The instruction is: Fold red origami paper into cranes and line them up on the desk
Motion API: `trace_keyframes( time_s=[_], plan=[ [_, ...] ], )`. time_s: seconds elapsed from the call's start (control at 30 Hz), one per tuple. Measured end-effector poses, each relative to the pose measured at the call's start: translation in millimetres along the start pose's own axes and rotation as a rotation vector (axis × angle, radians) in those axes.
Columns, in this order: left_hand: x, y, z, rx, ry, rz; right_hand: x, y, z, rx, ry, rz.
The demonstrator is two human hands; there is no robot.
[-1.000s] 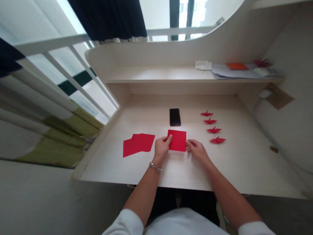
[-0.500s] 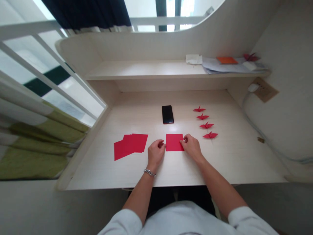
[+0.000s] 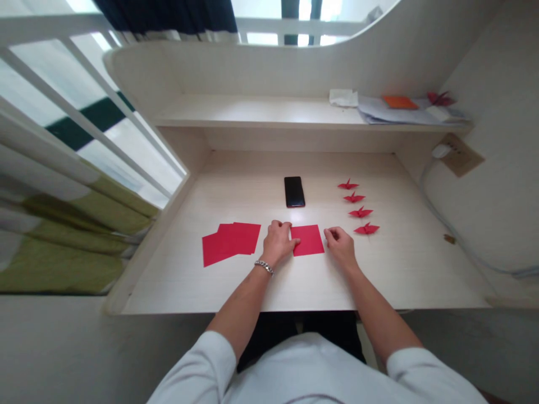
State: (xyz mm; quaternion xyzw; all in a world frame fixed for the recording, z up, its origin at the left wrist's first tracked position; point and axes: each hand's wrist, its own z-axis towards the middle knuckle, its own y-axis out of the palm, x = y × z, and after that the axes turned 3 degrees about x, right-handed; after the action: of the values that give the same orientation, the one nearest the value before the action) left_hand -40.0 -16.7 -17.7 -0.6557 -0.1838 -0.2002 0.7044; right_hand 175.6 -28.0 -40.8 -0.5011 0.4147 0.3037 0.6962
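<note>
A red square sheet of paper [image 3: 309,241] lies flat on the desk in front of me, turned slightly. My left hand [image 3: 278,242] grips its left edge, with the thumb on top of the sheet and the curled fingers at the upper left corner. Just off the sheet's right edge is my right hand [image 3: 342,248], its thumb and fingers drawn together with nothing visible in them. Further left, several overlapping red paper squares [image 3: 231,241] are fanned out on the desk.
A black phone [image 3: 294,192] lies beyond the sheet. To the right, several folded red paper cranes stand in a column, the nearest crane [image 3: 366,229] close to my right hand. Papers [image 3: 374,112] and an orange square [image 3: 400,102] rest on the shelf [image 3: 252,106].
My left hand has moved onto the sheet's left edge. My right hand has let go of the right edge and drawn slightly away. The sheet has turned a little, and the whole view has shifted.
</note>
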Motion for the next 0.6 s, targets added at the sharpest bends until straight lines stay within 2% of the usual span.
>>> trace_keyframes(
  time_s=[0.1,0.2,0.27,0.4,0.5,0.6],
  plan=[
    [7.4,0.4,14.6,-0.096,-0.004,0.000,0.9,2.2,1.9,-0.027,-0.024,-0.032],
    [11.6,3.4,20.8,-0.095,0.016,-0.101,3.7,-0.4,4.6,-0.086,-0.046,-0.015],
    [12.6,5.1,21.5,-0.090,-0.021,-0.255,6.2,-6.9,6.0,-0.130,-0.079,0.022],
    [13.0,6.5,20.2,-0.120,-0.156,-0.769,7.9,-24.7,7.7,-0.293,-0.218,0.099],
    [13.6,8.2,18.4,-0.135,-0.170,-0.873,4.3,-30.6,9.2,-0.431,-0.291,0.065],
    [13.4,11.6,17.4,-0.149,-0.177,-0.940,-0.5,-26.8,13.5,-0.472,-0.290,0.124]
  ],
)
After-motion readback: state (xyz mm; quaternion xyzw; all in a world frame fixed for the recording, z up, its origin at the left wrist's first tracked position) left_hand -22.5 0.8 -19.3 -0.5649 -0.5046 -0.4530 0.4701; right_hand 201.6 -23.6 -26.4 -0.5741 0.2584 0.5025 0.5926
